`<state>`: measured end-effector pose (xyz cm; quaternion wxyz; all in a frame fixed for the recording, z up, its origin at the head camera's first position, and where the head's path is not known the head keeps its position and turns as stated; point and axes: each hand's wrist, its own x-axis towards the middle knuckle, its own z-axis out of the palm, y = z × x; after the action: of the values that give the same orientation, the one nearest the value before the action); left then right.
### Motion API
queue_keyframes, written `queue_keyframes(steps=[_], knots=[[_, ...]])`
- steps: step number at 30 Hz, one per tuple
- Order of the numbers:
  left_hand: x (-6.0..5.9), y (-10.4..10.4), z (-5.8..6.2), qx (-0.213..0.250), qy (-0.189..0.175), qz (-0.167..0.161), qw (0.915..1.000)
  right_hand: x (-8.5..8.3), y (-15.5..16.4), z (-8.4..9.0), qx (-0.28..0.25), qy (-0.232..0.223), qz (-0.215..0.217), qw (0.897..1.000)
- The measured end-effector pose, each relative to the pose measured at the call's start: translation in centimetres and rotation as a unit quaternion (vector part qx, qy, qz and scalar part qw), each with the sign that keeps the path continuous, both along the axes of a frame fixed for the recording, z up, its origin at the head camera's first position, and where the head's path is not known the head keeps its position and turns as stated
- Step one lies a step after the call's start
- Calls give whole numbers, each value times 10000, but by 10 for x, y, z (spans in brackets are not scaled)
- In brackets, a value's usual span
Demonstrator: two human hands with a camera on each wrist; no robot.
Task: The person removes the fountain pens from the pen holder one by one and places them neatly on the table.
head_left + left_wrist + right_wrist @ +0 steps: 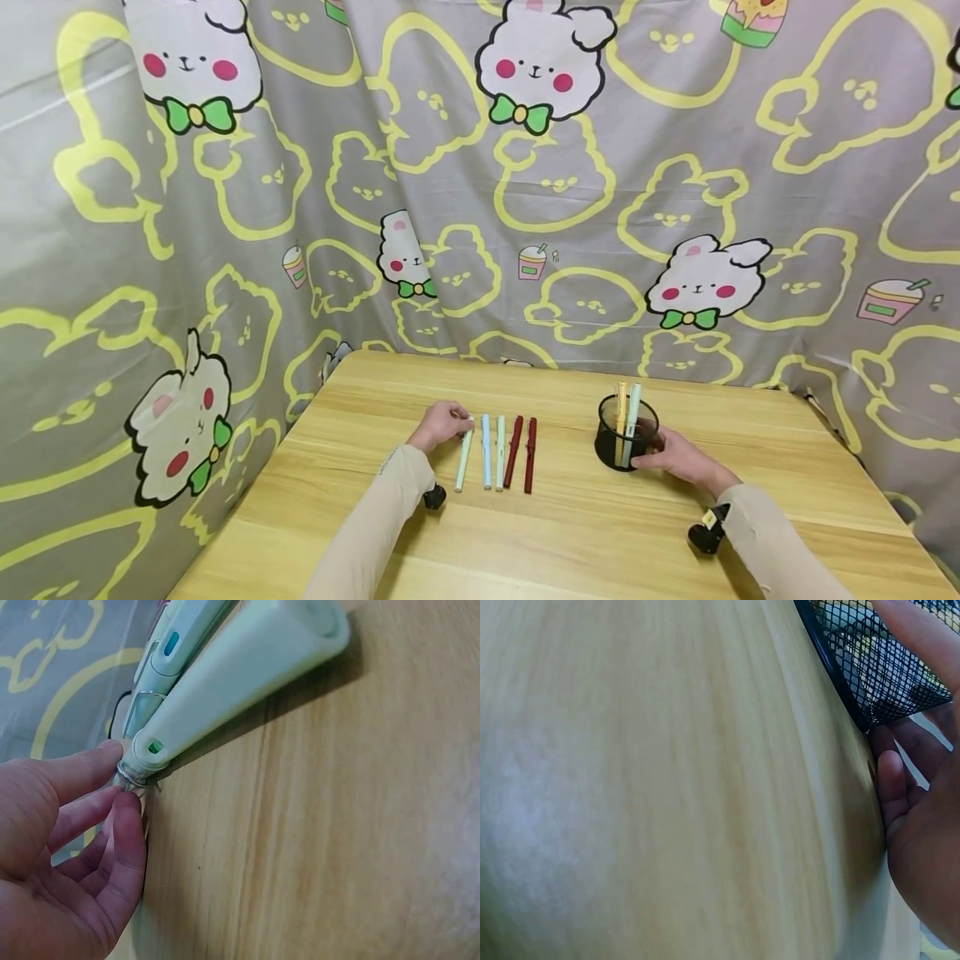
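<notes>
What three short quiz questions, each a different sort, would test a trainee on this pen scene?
1. True or false: the left hand pinches the end of the pale green plastic pen.
2. How many pens lie flat on the light wooden table?
3. What does the right hand hold: A) a dark red pen, B) the black wire-mesh pen cup, C) nothing?

Key: 1 true; 2 five; 3 B.
</notes>
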<state>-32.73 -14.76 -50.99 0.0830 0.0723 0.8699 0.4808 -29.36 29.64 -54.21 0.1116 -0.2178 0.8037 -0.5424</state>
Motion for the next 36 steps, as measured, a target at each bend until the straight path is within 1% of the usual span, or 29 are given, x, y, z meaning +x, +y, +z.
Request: queue_keyframes(steps=[3, 6, 10, 12, 13, 15, 16, 19, 21, 25, 27, 31, 36], knots=[[-1, -1, 0, 1, -14, 15, 10000, 0, 0, 1, -6, 15, -18, 10000], [-2, -2, 1, -110, 31, 30, 9999, 0, 1, 2, -16, 62, 10, 10000], [-4, 2, 11, -379, 177, 132, 9990, 0, 1, 2, -21, 97, 29, 9999], [-4, 6, 19, -410, 237, 112, 9988, 0, 1, 2, -9, 86, 15, 10000], [-4, 10, 23, -352, 237, 78, 9991, 1, 1, 2, 6, 107, 32, 9999], [-4, 18, 32, -167, 229, -85, 9996, 1, 1, 1, 21, 88, 43, 9999], [-3, 23, 37, -37, 166, -177, 9997, 1, 1, 1, 7, 74, 45, 10000], [-2, 39, 50, 215, 160, -538, 9982, 1, 1, 1, -25, 6, 30, 10000], [-1, 50, 58, 274, 183, -791, 9963, 1, 0, 1, -41, 11, 44, 10000], [2, 71, 72, 275, 276, -1155, 9925, 0, 0, 2, -41, 17, 50, 10000], [3, 82, 78, 272, 308, -1236, 9915, 0, 0, 1, -25, 13, 48, 10000], [5, 104, 86, 235, 429, -1328, 9899, 1, 1, 1, 27, -4, 0, 10000], [5, 133, 92, 231, 572, -1401, 9882, 2, 1, 2, 47, 20, -28, 10000]])
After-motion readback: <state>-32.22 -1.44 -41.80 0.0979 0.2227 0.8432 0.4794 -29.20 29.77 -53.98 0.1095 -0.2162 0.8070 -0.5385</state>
